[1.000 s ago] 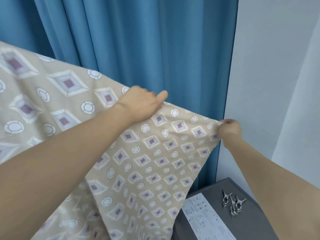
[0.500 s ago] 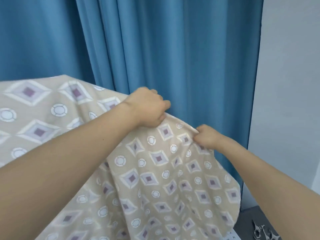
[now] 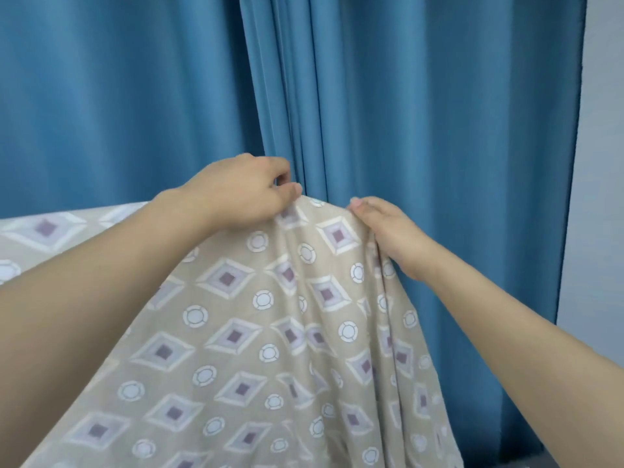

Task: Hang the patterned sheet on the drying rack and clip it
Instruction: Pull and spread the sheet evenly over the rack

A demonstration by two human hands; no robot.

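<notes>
Left hand [image 3: 236, 194] and right hand [image 3: 388, 228] on bunched beige diamond-patterned sheet [image 3: 256, 332]

My left hand [image 3: 236, 194] and right hand [image 3: 388, 231] meet atop the sheet [image 3: 256, 332], curtain [image 3: 405, 113] behind, wall [image 3: 601, 163] right; whatever's underneath is hidden.

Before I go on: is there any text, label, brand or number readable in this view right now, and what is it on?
None readable. The patterned sheet shows only printed diamonds and circles, with no words or care tag in view. The blue curtain and the grey wall are plain. The left hand and right hand cover part of the sheet's top edge.
</notes>
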